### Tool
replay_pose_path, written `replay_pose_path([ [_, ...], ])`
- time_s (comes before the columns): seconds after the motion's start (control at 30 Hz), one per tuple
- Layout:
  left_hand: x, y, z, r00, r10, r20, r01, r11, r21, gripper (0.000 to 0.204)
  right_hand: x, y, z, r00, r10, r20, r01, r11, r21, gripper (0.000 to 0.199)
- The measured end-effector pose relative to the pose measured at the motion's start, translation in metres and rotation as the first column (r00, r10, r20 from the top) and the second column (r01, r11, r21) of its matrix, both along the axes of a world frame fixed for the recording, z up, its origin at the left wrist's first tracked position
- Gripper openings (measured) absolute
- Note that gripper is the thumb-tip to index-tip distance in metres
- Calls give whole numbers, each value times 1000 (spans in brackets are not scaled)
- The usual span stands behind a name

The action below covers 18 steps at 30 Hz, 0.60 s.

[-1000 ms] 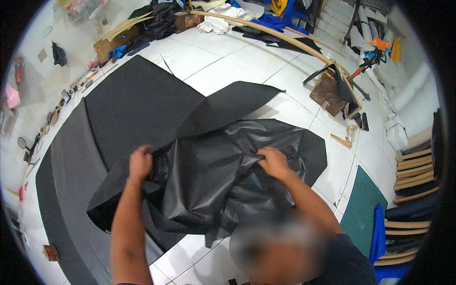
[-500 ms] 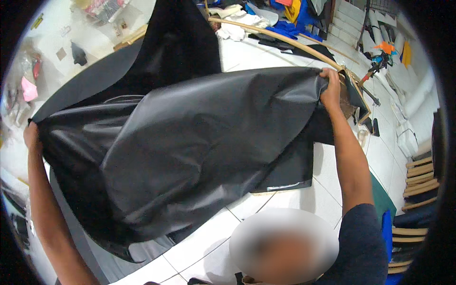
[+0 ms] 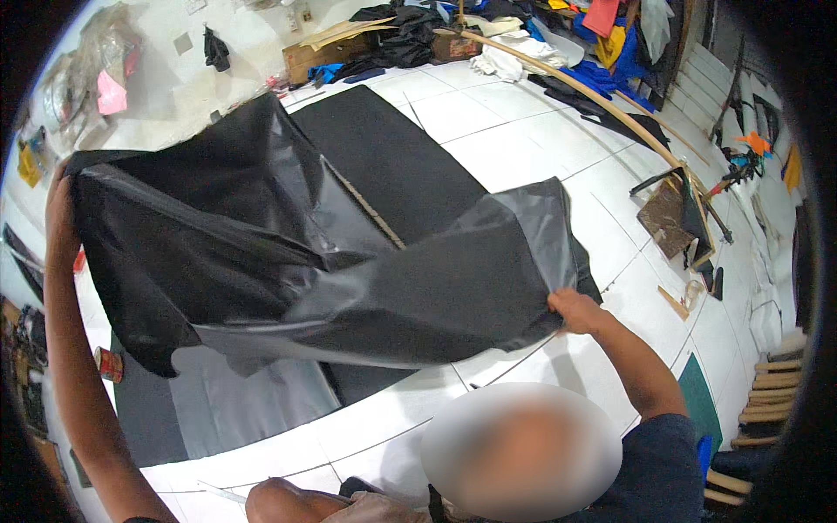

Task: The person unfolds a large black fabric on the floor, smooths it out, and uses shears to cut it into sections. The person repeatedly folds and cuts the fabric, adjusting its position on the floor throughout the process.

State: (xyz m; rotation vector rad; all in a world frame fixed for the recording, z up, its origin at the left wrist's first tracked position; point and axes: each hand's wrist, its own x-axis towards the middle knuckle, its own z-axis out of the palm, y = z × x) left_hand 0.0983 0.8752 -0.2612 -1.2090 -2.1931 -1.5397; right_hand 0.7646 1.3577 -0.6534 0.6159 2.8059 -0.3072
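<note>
I am holding a big black sheet [image 3: 288, 270] up in the air over the white tile floor [image 3: 523, 148], with my right hand [image 3: 575, 311] low and close to me, its fingers pinching the sheet's near corner. My left hand [image 3: 61, 218] is lifting the other corner high out to the side, with its fingers closed on the edge. Under the sheet more black material [image 3: 392, 157] is lying flat on the floor, and far off a long wooden strip [image 3: 584, 96] and heaps of coloured cloth [image 3: 610, 52] are sitting by the wall.

White tiled floor [image 3: 523, 139] strewn with fabric scraps [image 3: 602, 74].
</note>
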Motion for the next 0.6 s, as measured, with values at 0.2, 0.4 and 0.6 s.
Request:
replay_pose_path([
  [0.2,64,44,9,977,-76,-198,75,997,-11,48,-150,-9,123,971,-9,240,36,993,-109,59],
  [0.4,95,25,56,955,-296,3,296,955,21,54,-289,13,197,893,-211,-396,106,957,-272,57],
  [0.6,126,-68,176,932,-329,152,356,909,-218,50,-365,46,219,976,80,-203,-41,981,190,77],
])
